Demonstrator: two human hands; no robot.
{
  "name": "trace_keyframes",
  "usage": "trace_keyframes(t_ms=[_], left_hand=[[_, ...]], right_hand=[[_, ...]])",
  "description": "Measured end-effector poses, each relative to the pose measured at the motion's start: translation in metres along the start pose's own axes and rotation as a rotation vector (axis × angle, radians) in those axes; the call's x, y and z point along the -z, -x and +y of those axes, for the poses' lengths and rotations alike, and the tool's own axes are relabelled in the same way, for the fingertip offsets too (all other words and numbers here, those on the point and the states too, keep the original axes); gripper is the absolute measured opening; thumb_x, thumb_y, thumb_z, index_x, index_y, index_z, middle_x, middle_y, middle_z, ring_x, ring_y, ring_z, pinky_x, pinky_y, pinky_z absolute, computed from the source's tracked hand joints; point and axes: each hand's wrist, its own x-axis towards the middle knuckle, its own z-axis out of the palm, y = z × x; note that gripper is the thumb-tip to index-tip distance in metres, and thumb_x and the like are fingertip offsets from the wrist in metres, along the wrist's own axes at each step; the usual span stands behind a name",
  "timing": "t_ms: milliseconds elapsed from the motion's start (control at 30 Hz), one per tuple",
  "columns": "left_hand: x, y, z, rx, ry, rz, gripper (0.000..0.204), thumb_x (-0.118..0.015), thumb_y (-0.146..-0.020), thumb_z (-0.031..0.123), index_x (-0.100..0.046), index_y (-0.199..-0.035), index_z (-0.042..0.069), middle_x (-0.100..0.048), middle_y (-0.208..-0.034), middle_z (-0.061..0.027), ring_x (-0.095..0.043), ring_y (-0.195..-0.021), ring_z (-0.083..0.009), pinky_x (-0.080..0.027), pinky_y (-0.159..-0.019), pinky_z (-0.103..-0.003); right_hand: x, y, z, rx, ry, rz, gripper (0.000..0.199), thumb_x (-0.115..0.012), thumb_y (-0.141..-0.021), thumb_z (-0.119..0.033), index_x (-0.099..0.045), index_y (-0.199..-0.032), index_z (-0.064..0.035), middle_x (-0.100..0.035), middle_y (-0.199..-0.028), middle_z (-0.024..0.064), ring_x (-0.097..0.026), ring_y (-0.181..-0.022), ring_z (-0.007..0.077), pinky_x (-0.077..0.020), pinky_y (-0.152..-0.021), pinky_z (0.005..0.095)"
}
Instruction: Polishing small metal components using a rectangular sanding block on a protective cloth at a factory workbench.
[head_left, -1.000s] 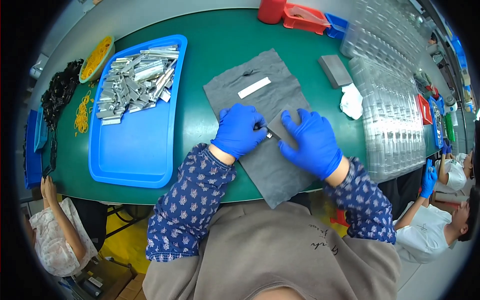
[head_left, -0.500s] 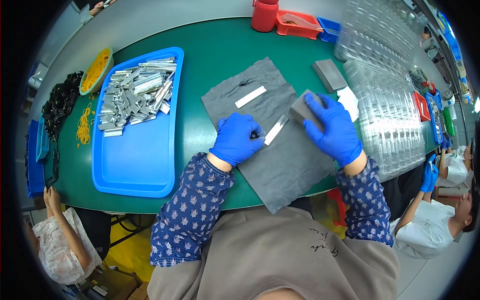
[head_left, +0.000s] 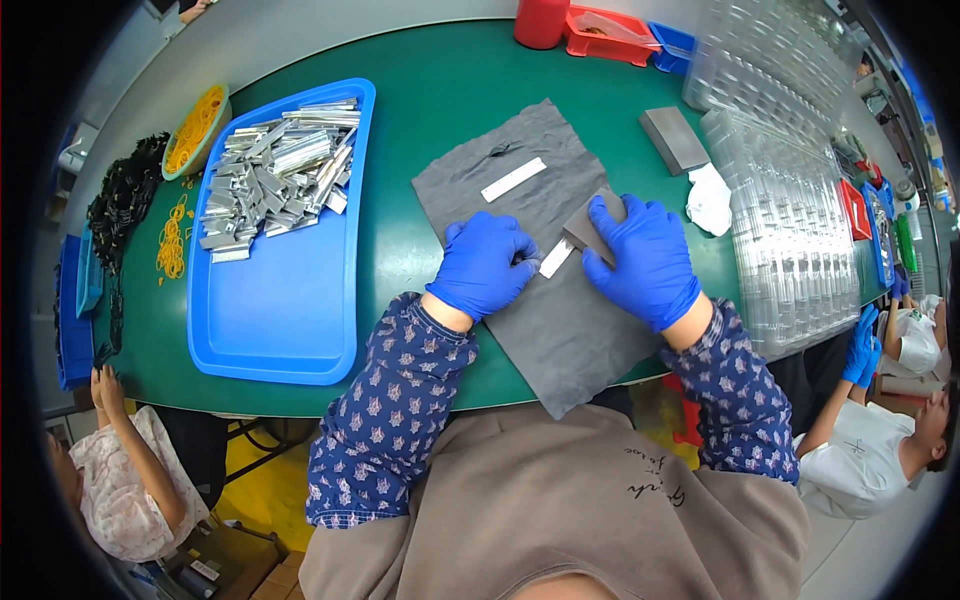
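A dark grey cloth (head_left: 590,330) lies on the green table in front of me. My left hand (head_left: 482,268), in a blue glove, is closed with its fingertips at the near end of a small silver metal strip (head_left: 556,259) on the cloth. In my right hand (head_left: 648,262), also gloved, is a grey sanding block (head_left: 582,230), which covers the far end of that strip. A second metal strip (head_left: 514,180) lies farther off on the cloth, touched by neither hand.
To the left, a blue tray (head_left: 270,365) holds a pile of metal pieces (head_left: 285,165). Yellow rubber bands (head_left: 195,130) fill a bowl beyond it. Another grey block (head_left: 674,140), crumpled white paper (head_left: 709,200) and clear plastic trays (head_left: 790,240) are at right. Co-workers sit on both sides.
My right hand has brought the sanding block left and nearer, over the far part of the metal strip. My left hand stays at the strip's near end. The whole view has shifted slightly.
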Motion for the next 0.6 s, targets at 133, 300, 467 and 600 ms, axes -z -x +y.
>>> trace_keyframes(t_ms=[133,300,467,600], left_hand=[[0.004,-0.002,0.001,-0.029,-0.002,-0.022,0.008,-0.069,-0.074,0.024,-0.071,-0.079,0.018,-0.062,-0.080,0.0003,-0.058,-0.088,-0.0240,-0.037,-0.080,-0.042],[0.003,0.000,-0.001,-0.038,-0.016,0.001,0.009,-0.069,-0.074,0.022,-0.071,-0.081,0.015,-0.063,-0.080,-0.0013,-0.059,-0.086,-0.0246,-0.039,-0.076,-0.041],[0.001,0.000,0.000,-0.052,-0.037,0.022,0.008,-0.069,-0.074,0.020,-0.070,-0.080,0.017,-0.063,-0.082,-0.0001,-0.058,-0.088,-0.0246,-0.037,-0.077,-0.042],[0.000,-0.001,0.001,-0.042,-0.043,0.025,0.008,-0.068,-0.074,0.021,-0.070,-0.081,0.017,-0.063,-0.082,-0.0001,-0.058,-0.088,-0.0247,-0.038,-0.077,-0.043]], right_hand=[[-0.001,0.004,-0.002,-0.021,0.020,0.013,0.055,-0.063,-0.077,-0.034,-0.058,-0.125,-0.0083,-0.056,-0.113,0.0252,-0.056,-0.091,0.0371,-0.0452,-0.079,0.0450],[0.002,0.006,-0.016,-0.017,-0.014,-0.005,0.057,-0.064,-0.076,-0.033,-0.057,-0.126,-0.0053,-0.056,-0.115,0.0252,-0.056,-0.091,0.0364,-0.0449,-0.079,0.0453],[0.004,0.012,-0.018,0.128,-0.051,0.022,0.059,-0.066,-0.074,-0.030,-0.055,-0.127,-0.0059,-0.055,-0.116,0.0276,-0.055,-0.090,0.0378,-0.0457,-0.079,0.0445],[0.004,0.013,-0.023,0.100,-0.065,0.008,0.060,-0.067,-0.073,-0.030,-0.055,-0.127,-0.0068,-0.055,-0.116,0.0272,-0.056,-0.092,0.0385,-0.0455,-0.079,0.0458]])
